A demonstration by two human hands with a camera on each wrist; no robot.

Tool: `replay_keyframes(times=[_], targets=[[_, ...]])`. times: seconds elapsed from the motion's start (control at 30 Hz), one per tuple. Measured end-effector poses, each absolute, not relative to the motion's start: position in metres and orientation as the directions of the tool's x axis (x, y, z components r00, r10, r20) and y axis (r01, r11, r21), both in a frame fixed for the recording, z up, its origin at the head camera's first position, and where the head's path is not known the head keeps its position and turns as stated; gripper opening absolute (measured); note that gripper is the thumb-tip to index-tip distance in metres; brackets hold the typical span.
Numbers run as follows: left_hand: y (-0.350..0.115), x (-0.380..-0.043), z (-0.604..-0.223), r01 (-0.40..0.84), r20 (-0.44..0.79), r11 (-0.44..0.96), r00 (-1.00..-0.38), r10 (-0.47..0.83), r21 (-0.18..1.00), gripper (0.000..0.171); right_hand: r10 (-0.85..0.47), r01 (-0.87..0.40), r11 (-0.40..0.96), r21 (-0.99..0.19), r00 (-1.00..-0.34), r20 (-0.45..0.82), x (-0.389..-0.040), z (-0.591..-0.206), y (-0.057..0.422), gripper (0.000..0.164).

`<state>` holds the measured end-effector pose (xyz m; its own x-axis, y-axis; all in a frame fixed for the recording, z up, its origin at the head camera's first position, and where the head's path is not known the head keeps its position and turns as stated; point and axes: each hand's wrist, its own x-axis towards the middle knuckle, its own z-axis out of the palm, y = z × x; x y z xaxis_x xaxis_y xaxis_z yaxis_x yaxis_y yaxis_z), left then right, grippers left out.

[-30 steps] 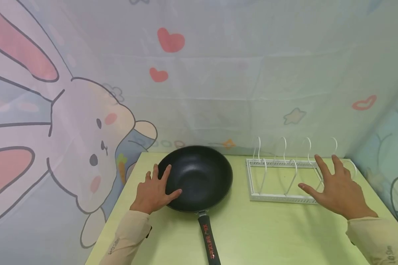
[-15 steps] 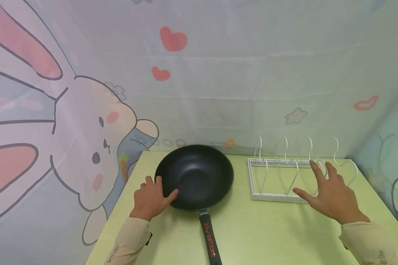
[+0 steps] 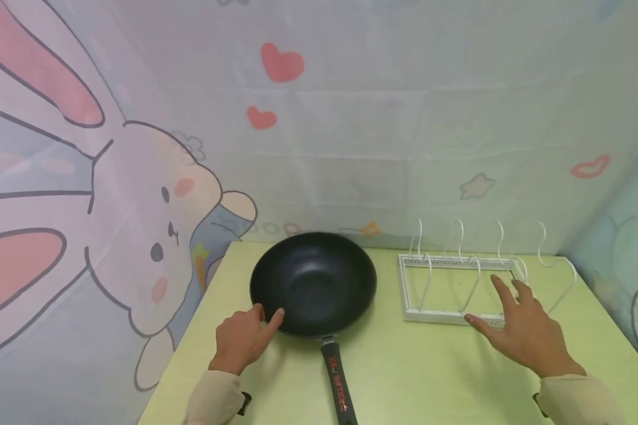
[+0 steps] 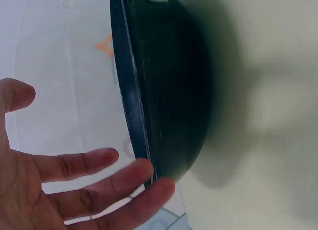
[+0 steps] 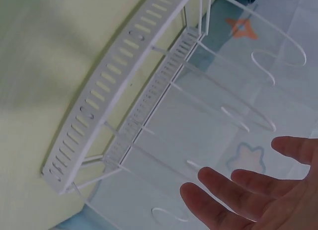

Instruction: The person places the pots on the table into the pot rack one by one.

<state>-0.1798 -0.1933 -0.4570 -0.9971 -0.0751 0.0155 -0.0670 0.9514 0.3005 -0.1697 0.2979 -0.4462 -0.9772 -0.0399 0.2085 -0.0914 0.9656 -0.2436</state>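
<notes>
Well, wok (image 3: 313, 286) hdl (image 3: 338, 383) pts nearside, sl. R; rack (image 3: 441, 317) lengthwise L-R; L hand (image 3: 241, 339), R hand (image 3: 529, 330) loosely spread.

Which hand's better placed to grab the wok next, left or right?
Left, I'd judge. The left hand is right at the left side of the wok, fingers open; the right hand is over by the white rack, well apart from the wok.

A booth-like corner: creased cartoon-printed sheets (image 3: 351, 136) around a pale green tabletop (image 3: 425, 372).
</notes>
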Motion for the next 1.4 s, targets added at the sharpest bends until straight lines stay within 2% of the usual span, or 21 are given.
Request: replay_keyframes(times=[0.33, 0.6, 0.83, 0.93, 1.03, 1.13, 1.27, 1.4], targets=[[-0.168, -0.169, -0.461, -0.067, -0.031, 0.927, -0.998, -0.059, 0.368, 0.061, -0.109, -0.133, 0.964, -0.232, -0.987, 0.115, -0.156, -0.457, 0.273, 0.089], [-0.15, -0.158, -0.479, -0.101, -0.131, 0.898, -0.99, -0.049, 0.429, 0.061, -0.218, -0.209, 0.94, -0.268, -0.976, -0.006, -0.147, -0.466, 0.25, 0.083], [-0.141, -0.152, -0.49, -0.075, -0.169, 0.853, -0.985, 0.016, 0.516, 0.059, -0.245, -0.232, 0.927, -0.294, -0.969, -0.01, -0.141, -0.478, 0.236, 0.077], [-0.136, -0.148, -0.498, -0.059, -0.195, 0.806, -0.978, 0.071, 0.589, 0.061, -0.253, -0.233, 0.922, -0.31, -0.967, -0.027, -0.138, -0.482, 0.23, 0.077], [-0.129, -0.145, -0.507, -0.062, -0.226, 0.718, -0.965, 0.134, 0.693, 0.063, -0.26, -0.233, 0.915, -0.328, -0.965, -0.04, -0.136, -0.486, 0.223, 0.077], [-0.121, -0.144, -0.511, -0.123, -0.269, 0.587, -0.948, 0.169, 0.8, 0.064, -0.271, -0.24, 0.907, -0.345, -0.962, -0.044, -0.136, -0.489, 0.215, 0.077], [-0.113, -0.146, -0.511, -0.28, -0.351, 0.308, -0.914, 0.202, 0.909, 0.062, -0.283, -0.249, 0.901, -0.356, -0.958, -0.047, -0.135, -0.493, 0.204, 0.077], [-0.109, -0.148, -0.511, -0.414, -0.404, 0.015, -0.878, 0.258, 0.91, 0.057, -0.301, -0.265, 0.881, -0.392, -0.953, -0.034, -0.134, -0.495, 0.19, 0.072]])
